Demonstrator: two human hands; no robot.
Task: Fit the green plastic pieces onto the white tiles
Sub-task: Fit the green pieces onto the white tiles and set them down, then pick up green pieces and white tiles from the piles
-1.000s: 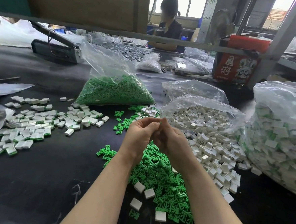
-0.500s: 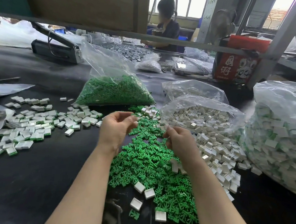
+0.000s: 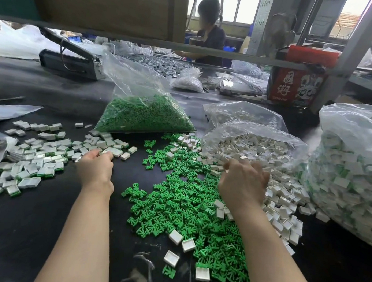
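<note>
Loose green plastic pieces [image 3: 183,198] lie heaped on the black table [image 3: 31,229] between my forearms. Bare white tiles [image 3: 287,196] spill from an opened clear bag [image 3: 253,145] on the right. Tiles with green fitted [image 3: 38,163] lie spread out on the left. My left hand [image 3: 96,169] rests at the right edge of that spread, its fingers curled down among the tiles; whether they hold one is hidden. My right hand [image 3: 243,182] lies over the white tiles with its fingers spread and bent onto them, thumb held apart.
A clear bag of green pieces [image 3: 147,114] stands behind the heap. A big bag of finished tiles [image 3: 352,174] fills the right side. A few white tiles [image 3: 175,236] lie near the front. Another person sits beyond a metal bar [image 3: 209,51], beside a red box [image 3: 294,86].
My hands were together above the green heap, then parted. The left one has moved left to the finished tiles and the right one has moved right onto the white tiles.
</note>
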